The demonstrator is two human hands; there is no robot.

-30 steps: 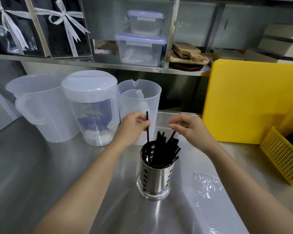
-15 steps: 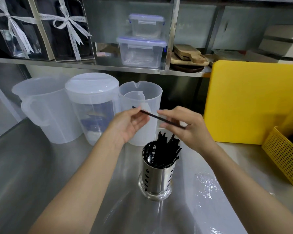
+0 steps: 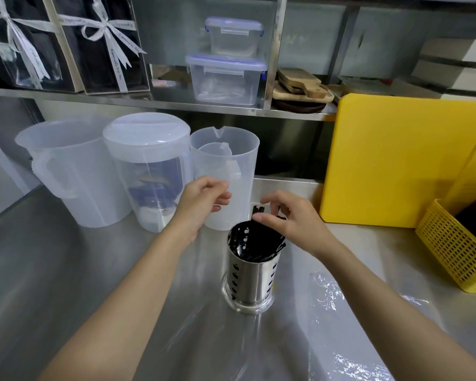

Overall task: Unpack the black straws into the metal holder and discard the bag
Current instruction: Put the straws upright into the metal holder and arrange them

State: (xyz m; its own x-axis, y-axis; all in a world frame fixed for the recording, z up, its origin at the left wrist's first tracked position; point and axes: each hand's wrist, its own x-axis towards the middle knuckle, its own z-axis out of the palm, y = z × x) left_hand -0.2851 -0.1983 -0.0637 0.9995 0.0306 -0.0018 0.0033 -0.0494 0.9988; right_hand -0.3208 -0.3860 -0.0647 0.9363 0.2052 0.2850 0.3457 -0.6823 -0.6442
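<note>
The perforated metal holder [image 3: 250,273] stands upright on the steel counter, with a bundle of black straws [image 3: 263,240] leaning inside it. My right hand [image 3: 291,220] is right over the holder's rim, thumb and fingers pinched around the straw tops. My left hand [image 3: 204,200] hovers to the left of the holder, in front of a pitcher, with its fingers loosely curled and nothing in them. The clear plastic bag [image 3: 327,294] lies flat and crumpled on the counter to the right of and in front of the holder.
Three translucent plastic pitchers [image 3: 149,171] stand behind the holder at the left. A yellow cutting board [image 3: 396,158] leans at the back right, with a yellow basket [image 3: 451,246] beside it. A shelf above carries lidded plastic boxes [image 3: 226,78] and ribboned gift boxes.
A single straw held between both hands has gone down into the holder with my right hand. My left hand let go of it and drew back to the left.
</note>
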